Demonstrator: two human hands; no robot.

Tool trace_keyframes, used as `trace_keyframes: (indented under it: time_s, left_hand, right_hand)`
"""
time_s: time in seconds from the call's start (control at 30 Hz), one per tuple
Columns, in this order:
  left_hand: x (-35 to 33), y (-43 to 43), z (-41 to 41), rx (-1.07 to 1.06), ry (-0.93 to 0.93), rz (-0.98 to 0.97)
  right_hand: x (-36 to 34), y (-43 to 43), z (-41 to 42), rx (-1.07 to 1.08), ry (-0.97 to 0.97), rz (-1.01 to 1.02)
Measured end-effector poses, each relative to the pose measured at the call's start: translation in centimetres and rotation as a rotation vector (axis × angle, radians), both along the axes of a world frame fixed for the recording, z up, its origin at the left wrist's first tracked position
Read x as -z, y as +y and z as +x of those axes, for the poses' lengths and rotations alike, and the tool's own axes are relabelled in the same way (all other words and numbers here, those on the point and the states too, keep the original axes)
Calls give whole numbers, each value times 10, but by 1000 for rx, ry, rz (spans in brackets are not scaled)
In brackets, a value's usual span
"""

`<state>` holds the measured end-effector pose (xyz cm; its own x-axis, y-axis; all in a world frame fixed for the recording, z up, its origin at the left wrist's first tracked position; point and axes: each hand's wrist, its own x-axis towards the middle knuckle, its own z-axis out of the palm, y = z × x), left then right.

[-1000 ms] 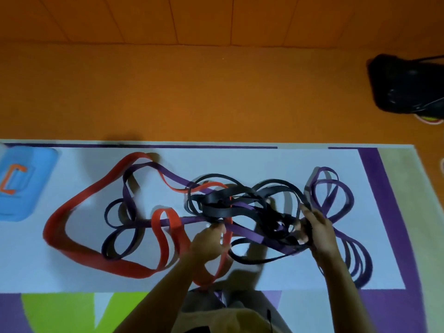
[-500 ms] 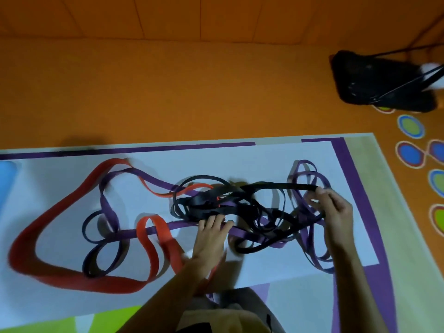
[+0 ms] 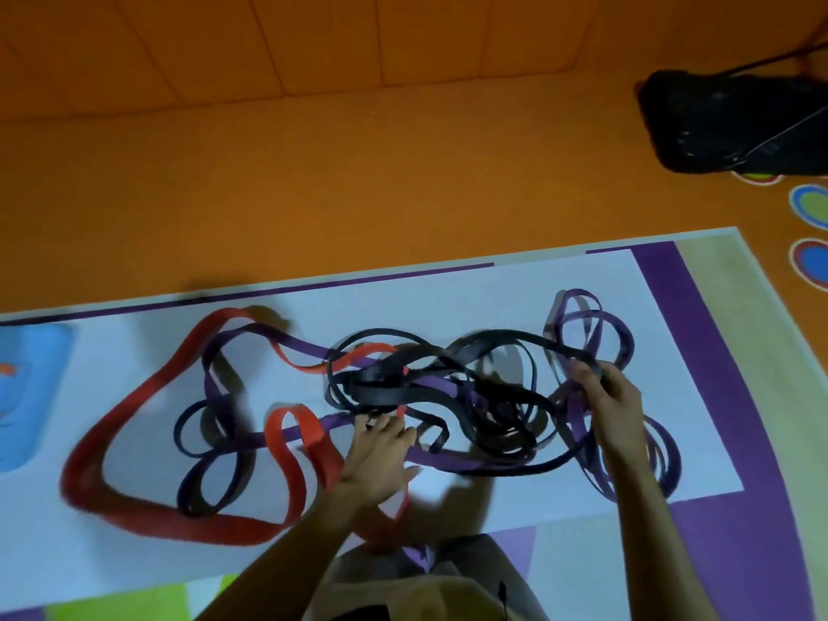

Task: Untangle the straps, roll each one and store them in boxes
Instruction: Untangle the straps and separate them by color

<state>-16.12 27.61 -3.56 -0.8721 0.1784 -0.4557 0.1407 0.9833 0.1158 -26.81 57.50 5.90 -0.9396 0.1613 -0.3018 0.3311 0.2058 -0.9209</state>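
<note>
We at start only: red strap (image 3: 215,528), purple strap (image 3: 452,461) and black strap (image 3: 493,342) tangled between our fingers. Left hand (image 3: 381,459) fingers straight, pressing knot; right hand (image 3: 614,396) fingers curled, gripping black strap. Nothing rolled; blue box (image 3: 31,396) well left of fingers.

Right hand (image 3: 609,398) grips black strap (image 3: 502,338); left hand (image 3: 381,459) flat.

No word, number or brand can be read; the orange mark (image 3: 6,369) on the light-blue plastic box (image 3: 33,410) at the left edge is too blurred.
</note>
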Motion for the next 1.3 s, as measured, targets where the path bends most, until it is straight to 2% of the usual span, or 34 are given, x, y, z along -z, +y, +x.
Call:
trace_keyframes:
  time_s: [0.13, 0.23, 0.3, 0.4, 0.57, 0.67, 0.73, 0.83, 0.9, 1.07, 1.17, 1.23, 1.3]
  left_hand:
    - [-8, -12, 1, -75, -24, -28]
    - [-12, -27, -1, -66, 14, -38]
    - [-11, -39, -2, -40, 42, -27]
    - [0, -53, -1, -24, 284, 27]
    - [2, -44, -21, -104, 374, 94]
    - [-7, -18, -56, -338, 264, 186]
    - [-5, -7, -79, -518, 163, 178]
    - [8, -7, -95, -773, -53, 231]
    - [14, -7, -93, -818, -80, 277]
    - [17, -12, -74, -787, 1, 434]
    - [15, -25, -51, -758, 148, 382]
    - [16, -35, -34, -841, 336, 339]
    - [11, -42, -26, -1044, 445, 317]
  right_hand:
    - [3, -11, -10, 49, -24, -209]
    - [3, -9, -18, 63, -44, -264]
    - [6, -3, -24, 79, -22, -230]
    - [12, 11, -36, 72, 11, -144]
    - [37, 31, -54, -67, -84, 67]
    - [64, 40, -63, -289, -185, 288]
    - [80, 42, -64, -372, -237, 371]
    - [97, 43, -63, -362, -254, 392]
    - [101, 41, -61, -355, -240, 377]
    - [104, 28, -58, -359, -124, 388]
    - [111, 25, -62, -382, -72, 465]
    - [121, 22, -63, -398, -78, 607]
    - [125, 14, -60, -380, -85, 705]
